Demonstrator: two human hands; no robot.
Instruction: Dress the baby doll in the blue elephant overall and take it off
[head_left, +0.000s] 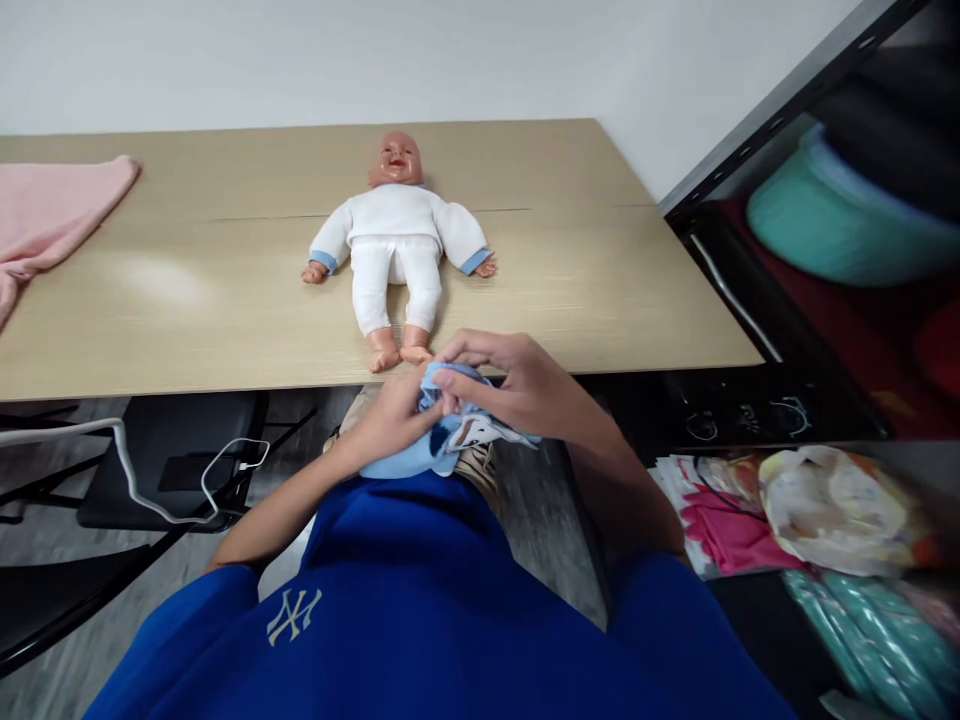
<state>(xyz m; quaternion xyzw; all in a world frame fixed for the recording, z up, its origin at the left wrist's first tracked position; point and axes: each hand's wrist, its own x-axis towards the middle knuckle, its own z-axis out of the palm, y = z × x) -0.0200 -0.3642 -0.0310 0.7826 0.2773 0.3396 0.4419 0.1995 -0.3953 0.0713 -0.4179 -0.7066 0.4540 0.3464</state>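
A baby doll in a white suit with blue cuffs lies on its back on the wooden table, feet toward me. Just below the table's near edge, both my hands hold a small light-blue garment. My left hand grips it from the left with closed fingers. My right hand pinches its top edge, thumb and fingers pressed together, close to the doll's feet.
A pink cloth lies at the table's far left. A dark shelf unit on the right holds a teal bundle and packaged fabrics. A white cable crosses a black chair under the table.
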